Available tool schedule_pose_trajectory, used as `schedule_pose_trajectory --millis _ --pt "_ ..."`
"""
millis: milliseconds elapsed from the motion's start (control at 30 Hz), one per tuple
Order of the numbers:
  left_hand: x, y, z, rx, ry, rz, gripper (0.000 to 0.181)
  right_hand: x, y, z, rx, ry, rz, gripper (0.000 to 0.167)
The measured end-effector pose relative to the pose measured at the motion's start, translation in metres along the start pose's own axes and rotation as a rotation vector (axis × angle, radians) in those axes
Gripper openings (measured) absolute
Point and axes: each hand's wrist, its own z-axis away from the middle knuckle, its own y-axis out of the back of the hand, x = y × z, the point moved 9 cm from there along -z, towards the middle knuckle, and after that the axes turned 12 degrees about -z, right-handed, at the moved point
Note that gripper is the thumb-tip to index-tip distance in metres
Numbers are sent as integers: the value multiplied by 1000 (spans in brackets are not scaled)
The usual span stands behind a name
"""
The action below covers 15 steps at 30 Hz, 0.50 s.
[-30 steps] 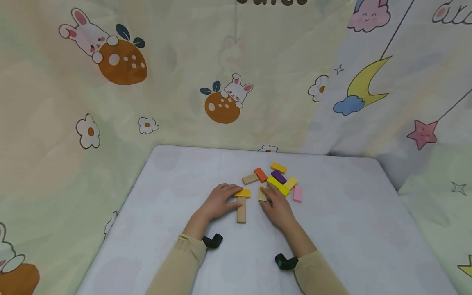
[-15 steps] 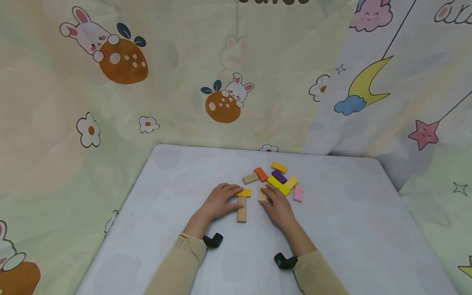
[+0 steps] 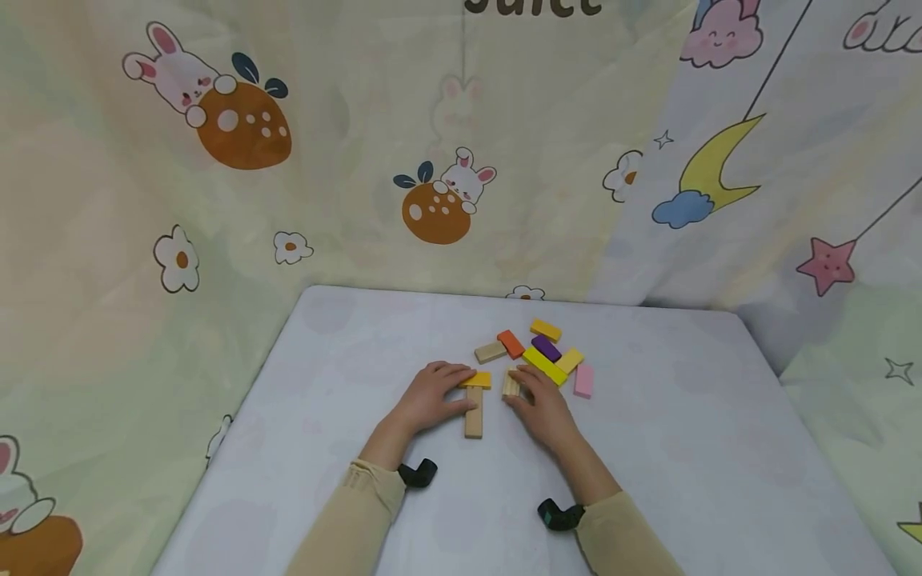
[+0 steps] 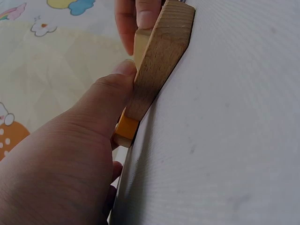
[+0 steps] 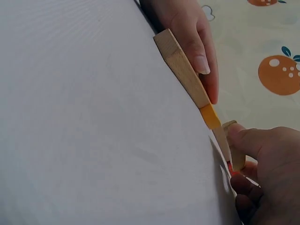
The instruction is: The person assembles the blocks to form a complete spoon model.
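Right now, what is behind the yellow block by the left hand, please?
A plain wooden block, then an orange block; whatever lies under the left fingers is hidden.

Can't see the whole left end of the orange-yellow block (image 3: 481, 380), covered by the left hand (image 3: 430, 398), nor all of the pale block (image 3: 510, 389), partly behind the fingers of the right hand (image 3: 545, 411). Can make out only a sliver of red block (image 5: 230, 168) in the right wrist view. In the left wrist view, can find few of the left hand's fingers past the thumb. Can follow both sleeves (image 3: 349, 520) only to the near picture edge, the far lettering (image 3: 533, 7) only partway.
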Motion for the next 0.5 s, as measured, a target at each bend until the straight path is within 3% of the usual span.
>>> schedule_pose_trajectory --millis 233,500 --pt "0 -1 -1 -2 3 -3 67 -16 -2 12 -44 23 -33 51" --pt "1 1 0 6 9 5 67 -33 -15 39 -96 74 -43 49"
